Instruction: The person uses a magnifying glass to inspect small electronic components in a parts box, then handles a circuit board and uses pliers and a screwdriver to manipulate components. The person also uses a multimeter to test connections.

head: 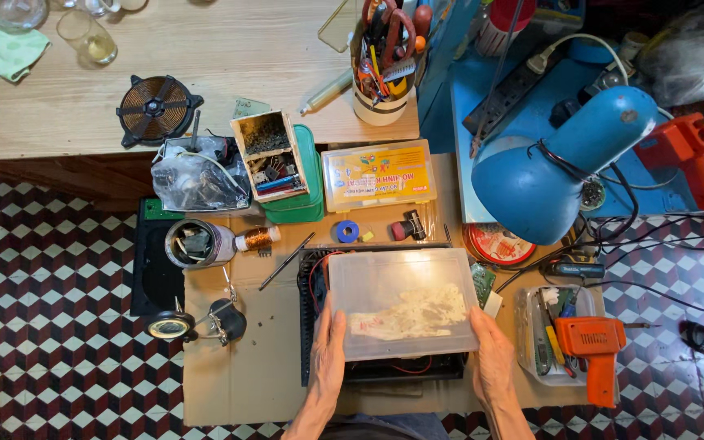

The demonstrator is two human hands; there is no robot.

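Observation:
I hold a clear plastic box [401,277] with a pale heap of small parts inside, above a black open device [313,277] with red wires. My left hand [328,350] grips the box's left near corner. Its right near corner is held by my right hand [492,358]. The box is level, over the brown cardboard work surface [238,375].
An orange soldering gun [592,342] lies in a clear tray to the right. A blue desk lamp [560,159] stands at the back right. A yellow-lidded parts box [379,175], green box [299,204], copper wire spool [258,239], magnifier [170,326] and tool cup [380,73] surround the spot.

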